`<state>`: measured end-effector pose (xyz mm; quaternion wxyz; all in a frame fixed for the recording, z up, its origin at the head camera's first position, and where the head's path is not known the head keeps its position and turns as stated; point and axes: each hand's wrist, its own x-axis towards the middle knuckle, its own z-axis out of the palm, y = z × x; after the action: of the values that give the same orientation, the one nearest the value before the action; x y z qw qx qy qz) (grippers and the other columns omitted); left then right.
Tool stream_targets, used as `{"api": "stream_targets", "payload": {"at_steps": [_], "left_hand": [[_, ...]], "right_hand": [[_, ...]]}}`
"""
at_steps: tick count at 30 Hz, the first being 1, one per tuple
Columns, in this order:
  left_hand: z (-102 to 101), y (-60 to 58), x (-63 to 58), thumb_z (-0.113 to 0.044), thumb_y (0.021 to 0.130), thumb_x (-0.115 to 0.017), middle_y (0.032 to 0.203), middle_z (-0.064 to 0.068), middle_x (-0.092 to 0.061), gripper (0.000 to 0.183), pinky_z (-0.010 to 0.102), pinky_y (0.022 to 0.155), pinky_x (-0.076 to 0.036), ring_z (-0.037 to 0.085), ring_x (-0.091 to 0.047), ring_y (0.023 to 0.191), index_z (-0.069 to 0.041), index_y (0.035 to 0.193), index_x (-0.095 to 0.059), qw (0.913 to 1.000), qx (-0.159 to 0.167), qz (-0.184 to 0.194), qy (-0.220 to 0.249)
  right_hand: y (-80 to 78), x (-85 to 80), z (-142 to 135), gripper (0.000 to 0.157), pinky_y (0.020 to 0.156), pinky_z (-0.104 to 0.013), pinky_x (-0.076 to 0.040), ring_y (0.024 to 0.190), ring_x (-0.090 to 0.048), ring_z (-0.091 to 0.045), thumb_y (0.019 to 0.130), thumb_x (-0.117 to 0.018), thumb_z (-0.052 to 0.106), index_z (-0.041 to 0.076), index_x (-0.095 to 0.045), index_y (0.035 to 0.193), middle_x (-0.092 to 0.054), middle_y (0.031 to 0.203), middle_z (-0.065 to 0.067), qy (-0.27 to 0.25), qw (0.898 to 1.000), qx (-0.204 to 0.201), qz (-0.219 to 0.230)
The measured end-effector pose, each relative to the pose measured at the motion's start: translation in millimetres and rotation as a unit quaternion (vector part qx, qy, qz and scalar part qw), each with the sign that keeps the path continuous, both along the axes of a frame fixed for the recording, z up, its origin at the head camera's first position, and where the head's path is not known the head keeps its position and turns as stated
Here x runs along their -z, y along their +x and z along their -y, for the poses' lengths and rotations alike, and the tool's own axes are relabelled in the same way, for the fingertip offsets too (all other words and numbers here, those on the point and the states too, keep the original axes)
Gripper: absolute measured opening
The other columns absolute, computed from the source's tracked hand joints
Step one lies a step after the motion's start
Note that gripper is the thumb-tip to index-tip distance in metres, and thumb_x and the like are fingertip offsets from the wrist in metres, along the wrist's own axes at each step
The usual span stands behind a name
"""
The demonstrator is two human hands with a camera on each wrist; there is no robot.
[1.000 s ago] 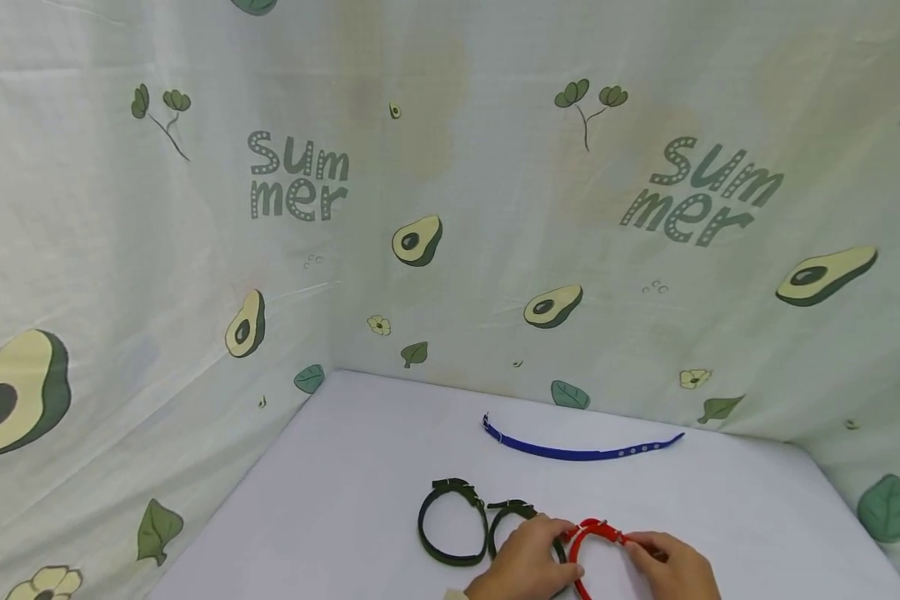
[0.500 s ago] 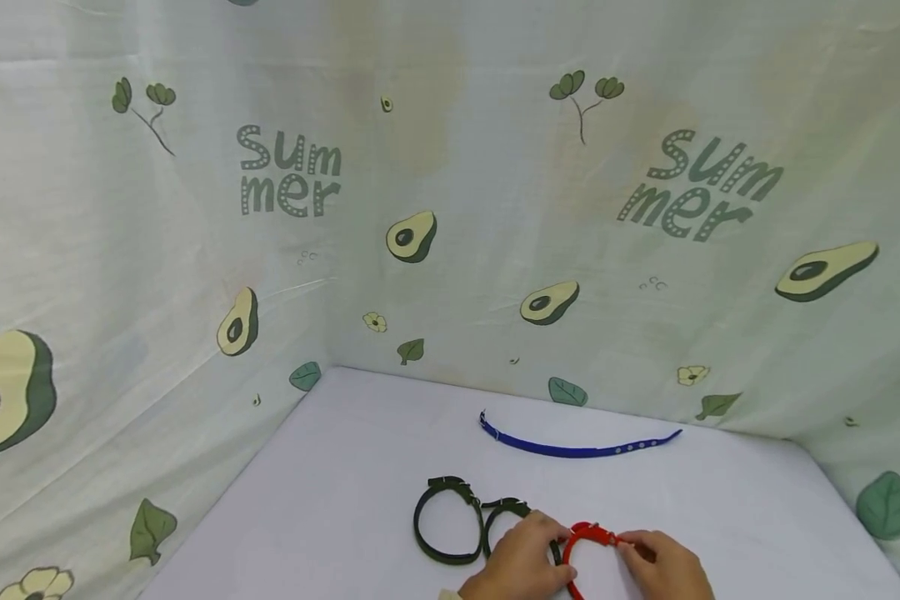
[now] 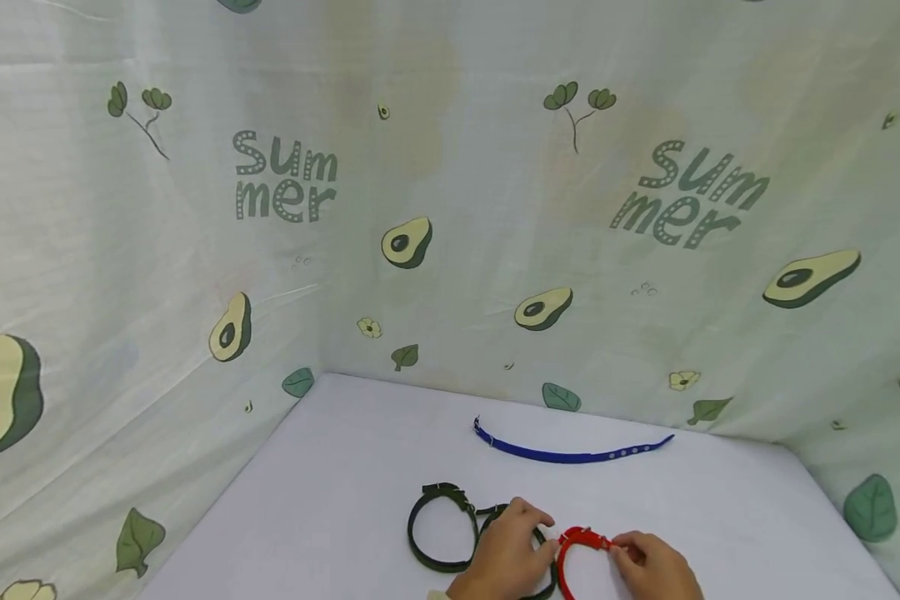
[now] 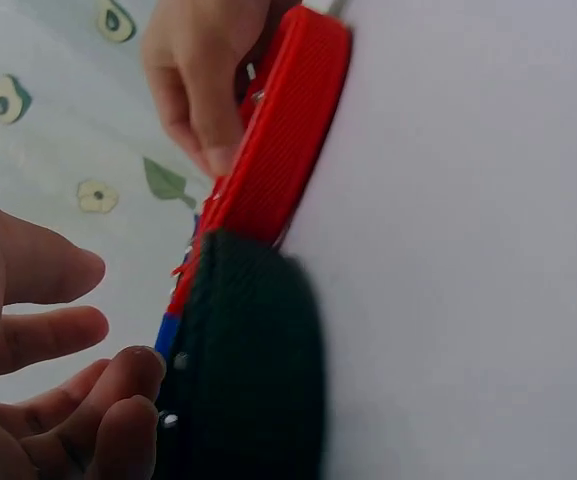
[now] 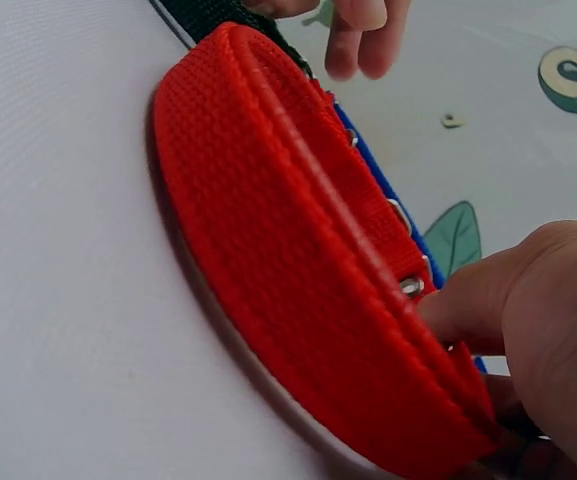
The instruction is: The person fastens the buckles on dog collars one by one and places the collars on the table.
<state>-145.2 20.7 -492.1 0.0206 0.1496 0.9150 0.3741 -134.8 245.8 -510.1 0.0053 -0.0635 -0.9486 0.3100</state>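
A red collar point(image 3: 587, 538), fastened into a loop, stands on its edge on the white table. My right hand point(image 3: 658, 568) pinches it at its right side, near the metal fittings; the right wrist view shows thumb and fingers on the red strap point(image 5: 268, 230). My left hand point(image 3: 501, 557) is just left of the red loop, fingers apart and nothing between them. Under and behind that hand a dark green looped collar point(image 3: 552, 577) is partly hidden. In the left wrist view its green band point(image 4: 263, 360) is close beside the left fingertips.
Another dark green looped collar point(image 3: 450, 492) stands to the left. A blue collar point(image 3: 555, 457) lies unfastened in a shallow curve farther back, buckle at its left end. Behind the white table point(image 3: 330, 467) hangs a printed curtain point(image 3: 450, 167) with avocados and leaves.
My left hand has let go of the red collar and drawn slightly left, its fingers spreading. My right hand still pinches the red collar. The head view has shifted slightly.
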Motion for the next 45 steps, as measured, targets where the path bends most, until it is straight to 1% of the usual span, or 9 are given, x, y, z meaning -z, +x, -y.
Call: {"api": "stream_targets", "payload": {"at_steps": [4,9,15,17,21,30,37,41,45], "left_hand": [[14,-6.8,-6.0,-0.031,0.09,-0.074,0.098,-0.008,-0.058,0.02,0.025,0.063,-0.046,0.001,-0.05,0.071,-0.021,0.107,-0.075,0.9988,-0.004,-0.048,0.008],[31,-17.6,-12.1,-0.03,0.092,-0.073,0.098,-0.006,-0.06,0.021,0.023,0.064,-0.045,-0.001,-0.049,0.071,-0.017,0.108,-0.075,0.9952,0.025,-0.093,-0.017],[47,-26.4,-20.4,-0.027,0.092,-0.072,0.093,-0.011,-0.063,0.02,0.023,0.068,-0.047,0.0,-0.053,0.077,-0.013,0.107,-0.075,0.9956,0.069,-0.061,-0.018],[52,-30.6,-24.0,-0.026,0.093,-0.071,0.089,-0.014,-0.063,0.02,0.023,0.067,-0.047,0.001,-0.054,0.077,-0.012,0.107,-0.075,0.9956,0.084,-0.041,-0.011],[60,-44.3,-28.8,-0.027,0.095,-0.069,0.085,-0.015,-0.064,0.022,0.023,0.065,-0.047,0.0,-0.054,0.074,-0.011,0.11,-0.074,0.9939,0.104,-0.035,-0.004],[73,-67.8,-35.3,-0.027,0.096,-0.067,0.088,-0.008,-0.066,0.022,0.027,0.069,-0.05,0.006,-0.059,0.081,-0.01,0.109,-0.073,0.9968,0.074,-0.031,0.005],[72,-84.3,-26.7,-0.028,0.095,-0.068,0.09,-0.005,-0.067,0.024,0.029,0.071,-0.05,0.007,-0.06,0.08,-0.01,0.11,-0.073,0.9961,0.061,-0.027,-0.058],[69,-92.4,-22.0,-0.03,0.094,-0.069,0.09,-0.005,-0.068,0.022,0.03,0.072,-0.049,0.008,-0.06,0.08,-0.013,0.108,-0.073,0.9946,0.053,-0.022,-0.087],[68,-96.3,-19.2,-0.029,0.094,-0.069,0.092,-0.004,-0.068,0.022,0.03,0.072,-0.05,0.009,-0.06,0.081,-0.012,0.108,-0.073,0.995,0.053,-0.002,-0.084]], "right_hand": [[0.1,-4.6,3,0.02,0.061,-0.034,-0.041,0.068,-0.049,-0.018,0.09,-0.071,0.02,0.003,-0.074,0.1,-0.055,0.074,0.002,0.003,1.0,-0.002,0.004],[-2.3,-10.8,-2,0.026,0.064,-0.039,-0.046,0.069,-0.052,-0.019,0.095,-0.067,0.025,0.001,-0.073,0.102,-0.061,0.075,0.001,-0.011,0.999,0.021,0.031],[-8.5,-16.9,-13,0.035,0.069,-0.045,-0.052,0.073,-0.055,-0.022,0.096,-0.065,0.03,-0.004,-0.071,0.104,-0.066,0.083,-0.004,-0.013,0.998,0.028,0.056],[-12.6,-19.9,-16,0.037,0.068,-0.043,-0.053,0.074,-0.056,-0.021,0.097,-0.063,0.03,-0.005,-0.07,0.106,-0.066,0.084,-0.005,-0.025,0.998,0.025,0.061],[-24.4,-26.2,-22,0.036,0.065,-0.038,-0.051,0.074,-0.056,-0.02,0.099,-0.058,0.026,-0.007,-0.068,0.111,-0.065,0.08,-0.002,-0.058,0.997,0.017,0.058],[-51.3,-24.0,-33,0.033,0.06,-0.033,-0.043,0.066,-0.055,-0.018,0.099,-0.054,0.023,-0.006,-0.067,0.109,-0.061,0.071,-0.001,-0.086,0.996,0.019,0.019],[-71.1,-13.3,-42,0.038,0.056,-0.032,-0.043,0.062,-0.057,-0.017,0.096,-0.052,0.02,-0.011,-0.061,0.117,-0.063,0.069,-0.001,-0.096,0.995,0.04,-0.008],[-82.0,-12.4,-43,0.044,0.057,-0.032,-0.044,0.063,-0.06,-0.016,0.097,-0.052,0.021,-0.012,-0.055,0.126,-0.065,0.075,-0.005,-0.096,0.994,0.042,-0.018],[-91.4,-12.5,-42,0.048,0.063,-0.036,-0.049,0.071,-0.065,-0.022,0.097,-0.051,0.022,-0.013,-0.051,0.131,-0.069,0.086,-0.016,-0.09,0.995,0.046,-0.022]]}}
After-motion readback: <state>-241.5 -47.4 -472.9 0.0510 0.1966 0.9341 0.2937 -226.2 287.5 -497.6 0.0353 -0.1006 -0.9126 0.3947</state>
